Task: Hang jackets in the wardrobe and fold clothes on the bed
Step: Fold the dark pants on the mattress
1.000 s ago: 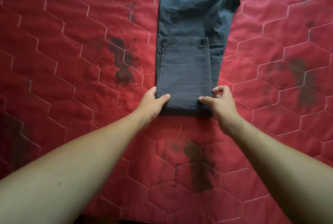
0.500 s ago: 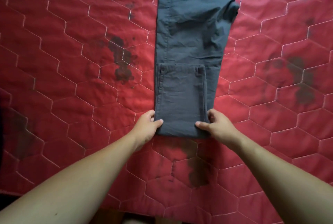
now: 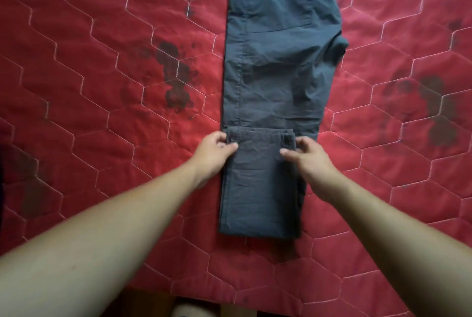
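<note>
Both hands hold the folded trouser flap at its far corners, each grip pinching cloth: left hand point(image 3: 217, 149) at centre-left, right hand point(image 3: 310, 161) opposite. Dark trousers point(image 3: 278, 61) lie flat on the red bed point(image 3: 102, 87), centre frame; soft, light, probably limp, best lifted by both corners

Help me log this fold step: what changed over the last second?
Both hands left the near crease of the folded-over leg end and moved away from the person to its far hem edge. The left hand now pinches the left corner, the right hand the right corner. The trousers stayed flat on the red quilt, folded once.
</note>
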Tool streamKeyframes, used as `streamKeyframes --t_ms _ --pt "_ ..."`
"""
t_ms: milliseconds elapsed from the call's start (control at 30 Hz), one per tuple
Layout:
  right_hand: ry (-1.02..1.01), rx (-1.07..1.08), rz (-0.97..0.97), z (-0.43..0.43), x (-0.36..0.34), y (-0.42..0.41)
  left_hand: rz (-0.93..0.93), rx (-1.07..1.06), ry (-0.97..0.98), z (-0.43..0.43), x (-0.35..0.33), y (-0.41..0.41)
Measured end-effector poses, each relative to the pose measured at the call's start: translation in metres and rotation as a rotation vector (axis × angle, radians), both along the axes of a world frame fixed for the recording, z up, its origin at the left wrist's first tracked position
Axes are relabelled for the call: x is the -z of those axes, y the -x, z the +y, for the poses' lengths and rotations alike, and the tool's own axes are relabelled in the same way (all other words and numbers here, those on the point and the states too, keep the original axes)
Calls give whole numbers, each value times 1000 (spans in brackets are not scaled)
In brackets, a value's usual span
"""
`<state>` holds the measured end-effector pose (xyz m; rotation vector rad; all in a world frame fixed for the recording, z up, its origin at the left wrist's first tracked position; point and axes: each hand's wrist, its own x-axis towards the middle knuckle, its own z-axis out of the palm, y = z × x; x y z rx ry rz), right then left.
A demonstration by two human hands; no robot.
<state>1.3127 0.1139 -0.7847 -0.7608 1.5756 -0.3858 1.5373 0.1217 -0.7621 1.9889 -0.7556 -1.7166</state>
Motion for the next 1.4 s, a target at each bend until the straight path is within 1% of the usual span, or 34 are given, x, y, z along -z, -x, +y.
streamKeyframes --t_ms 100,200,333,433,467,533,567,633,700,733,800,833,933,1000,1033,1067,1100,1167,1200,1300,1333,1400 --pt "25 -52 42 -30 1 -8 -117 62 66 -39 14 -5" --pt "18 -78 45 -34 -2 -10 -156 137 88 -44 18 -9" --pt "-24 -132 22 -25 -13 -3 -11 183 -8 -23 8 -20" --pt "-80 -150 6 -25 -32 1 38 323 -31 -15 -9 -29" --pt "-82 -160 -1 -30 -40 0 8 400 -16 -20 -13 -33" --pt "-53 -193 -10 -50 -57 -6 -118 541 83 -43 -23 -38" --pt "-20 -194 -12 -68 -63 -8 -164 564 151 -63 -29 -40" --pt "88 -158 -4 -120 -74 -14 -220 509 292 -115 -42 -41" --pt "271 -104 51 -184 -81 -19 -256 380 412 -177 -55 -41" --pt "332 -65 62 -216 -82 -22 -264 305 430 -207 -62 -41" --pt "344 -18 107 -263 -79 -25 -300 195 421 -248 -68 -39" --pt "325 -33 141 -274 -75 -25 -345 204 403 -255 -67 -37" --pt "324 -275 431 -258 -47 -16 -463 435 321 -234 -41 -22" --pt "385 -419 589 -215 -22 -4 -452 587 214 -194 -13 -10" --pt "445 -428 640 -192 -12 3 -462 635 185 -174 -2 -4" --pt "502 -389 681 -176 -3 11 -496 643 192 -160 7 0" --pt "518 -312 701 -166 2 18 -539 611 236 -151 13 2" --pt "471 -147 687 -165 6 30 -569 412 368 -156 18 1" --pt "444 -104 683 -170 6 34 -577 312 401 -164 20 -1" --pt "414 -80 704 -197 2 42 -587 126 381 -201 22 -12" --pt "401 -83 705 -206 1 42 -564 106 357 -213 22 -16" --pt "367 -95 698 -219 4 43 -555 144 295 -232 22 -20"
